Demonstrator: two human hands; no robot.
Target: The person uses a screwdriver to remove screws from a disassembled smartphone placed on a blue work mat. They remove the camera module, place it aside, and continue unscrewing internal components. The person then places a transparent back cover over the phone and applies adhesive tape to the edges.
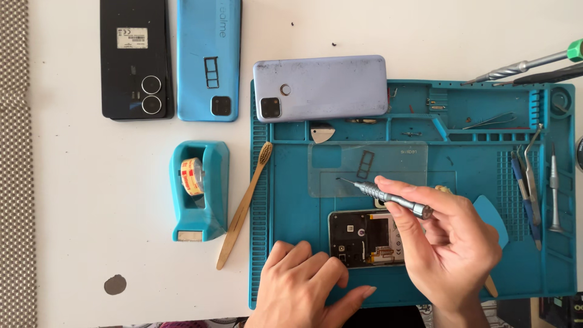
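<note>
- Left hand (303,285): nearest; flat on the mat (291,200), fingers together, fingertips at the lower left corner of the open phone (366,238).
- Right hand (452,243): fingers clamped on a screwdriver (388,197), tip raised up-left over a clear case (367,169).
- Open phone: mid-mat, partly under the right hand; exposed boards likely fragile, light; best held by its edges.
- Screwdriver: thin, stiff, likely slippery metal.
- Left of mat: toothbrush (243,206), tape dispenser (200,191).
- Right: tweezers (531,176).
- Far: lilac phone (322,88), blue phone (209,58), black phone (135,58).
</note>
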